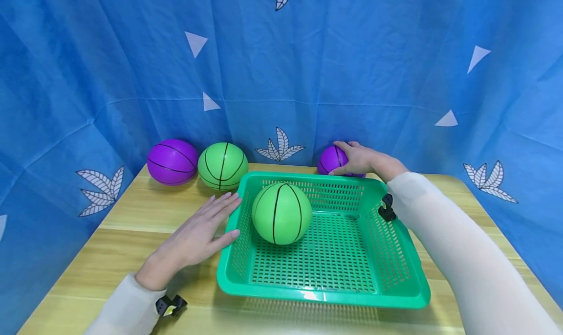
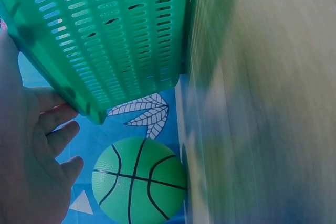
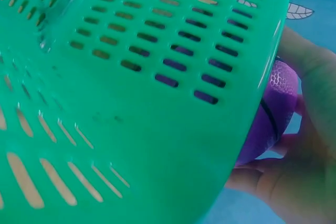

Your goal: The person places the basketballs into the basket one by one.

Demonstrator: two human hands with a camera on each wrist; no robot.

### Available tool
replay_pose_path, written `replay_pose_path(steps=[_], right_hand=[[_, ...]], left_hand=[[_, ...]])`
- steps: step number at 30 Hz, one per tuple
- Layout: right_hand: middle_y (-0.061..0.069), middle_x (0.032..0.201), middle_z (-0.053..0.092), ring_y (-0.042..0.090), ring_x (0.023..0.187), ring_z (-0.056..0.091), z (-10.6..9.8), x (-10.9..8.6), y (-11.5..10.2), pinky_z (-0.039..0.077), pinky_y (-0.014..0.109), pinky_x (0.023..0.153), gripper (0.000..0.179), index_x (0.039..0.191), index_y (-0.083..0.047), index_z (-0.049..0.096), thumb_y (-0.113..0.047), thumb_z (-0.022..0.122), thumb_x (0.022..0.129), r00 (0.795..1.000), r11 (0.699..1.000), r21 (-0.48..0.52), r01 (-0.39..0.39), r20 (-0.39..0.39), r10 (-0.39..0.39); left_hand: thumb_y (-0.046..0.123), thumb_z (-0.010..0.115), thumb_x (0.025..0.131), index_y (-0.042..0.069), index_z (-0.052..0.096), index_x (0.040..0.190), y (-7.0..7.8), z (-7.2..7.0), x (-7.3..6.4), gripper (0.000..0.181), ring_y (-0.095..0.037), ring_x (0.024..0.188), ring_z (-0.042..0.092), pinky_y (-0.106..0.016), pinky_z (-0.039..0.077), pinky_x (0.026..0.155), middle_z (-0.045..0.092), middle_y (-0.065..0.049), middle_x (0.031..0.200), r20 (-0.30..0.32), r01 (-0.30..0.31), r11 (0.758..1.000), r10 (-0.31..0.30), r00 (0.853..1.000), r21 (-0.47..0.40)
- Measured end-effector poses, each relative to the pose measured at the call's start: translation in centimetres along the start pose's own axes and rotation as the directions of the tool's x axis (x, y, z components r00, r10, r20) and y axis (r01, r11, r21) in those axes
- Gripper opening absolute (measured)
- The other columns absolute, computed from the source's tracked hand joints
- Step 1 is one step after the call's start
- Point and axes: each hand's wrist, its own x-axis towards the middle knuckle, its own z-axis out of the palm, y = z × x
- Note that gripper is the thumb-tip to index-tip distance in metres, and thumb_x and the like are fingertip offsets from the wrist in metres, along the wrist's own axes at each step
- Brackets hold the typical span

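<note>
A green plastic basket [image 1: 323, 298] stands on the table with one green ball [image 1: 281, 213], marked with black basketball lines, inside its left part. My left hand [image 1: 198, 234] rests along the basket's left rim, fingers extended; in the left wrist view its fingertips meet the rim [image 2: 68, 103]. Behind the basket's far rim, my right hand [image 1: 358, 160] grips a purple ball [image 1: 331, 160] with fingers and thumb spread around it. In the right wrist view the basket wall hides part of that purple ball [image 3: 273, 108].
A second purple ball [image 1: 172, 162] and another green ball [image 1: 223, 166] sit side by side at the table's back left. Behind the wooden table [image 1: 132, 237] hangs a blue patterned curtain [image 1: 281, 66]. Each wrist carries a small black device.
</note>
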Motion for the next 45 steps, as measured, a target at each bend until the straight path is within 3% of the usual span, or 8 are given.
replay_pose_path(steps=[8,17,34,45], right_hand=[[0.027,0.149,0.024,0.047,0.120,0.045,0.1,-0.2,0.1,0.049,0.055,0.090,0.093,0.154,-0.013,0.025,-0.041,0.077,0.083,0.997,0.998,-0.041,0.047,-0.058,-0.050],[0.025,0.154,0.019,0.053,0.127,0.033,-1.6,-1.5,0.4,0.049,0.061,0.087,0.100,0.155,-0.017,0.024,-0.046,0.080,0.078,0.990,0.999,-0.027,0.040,-0.138,-0.044],[0.019,0.155,0.022,0.051,0.129,0.034,-4.4,-5.8,-1.2,0.046,0.065,0.088,0.099,0.155,-0.023,0.026,-0.049,0.080,0.076,0.951,0.988,-0.085,0.130,-0.272,-0.149],[0.015,0.157,0.021,0.048,0.133,0.031,-4.3,-8.5,-2.2,0.046,0.064,0.090,0.096,0.154,-0.025,0.029,-0.050,0.080,0.076,0.930,0.973,-0.130,0.190,-0.294,-0.221]], left_hand=[[0.048,0.049,0.100,0.010,0.029,0.155,0.1,0.0,0.0,0.069,-0.023,0.147,0.017,-0.048,0.015,0.119,0.028,-0.006,0.159,0.010,0.008,1.000,-0.008,1.000,-0.006],[0.049,0.048,0.100,0.011,0.028,0.155,0.0,-0.1,0.0,0.070,-0.023,0.148,0.016,-0.047,0.014,0.119,0.025,-0.005,0.160,0.012,0.014,1.000,-0.014,1.000,-0.003],[0.047,0.049,0.101,0.010,0.028,0.155,0.0,-0.1,-0.1,0.069,-0.024,0.148,0.016,-0.045,0.013,0.120,0.026,-0.006,0.160,0.006,0.006,1.000,-0.006,1.000,-0.005],[0.046,0.050,0.100,0.010,0.027,0.155,0.0,0.0,-0.1,0.070,-0.022,0.148,0.017,-0.043,0.013,0.120,0.026,-0.007,0.159,0.000,-0.007,1.000,0.007,1.000,-0.007]])
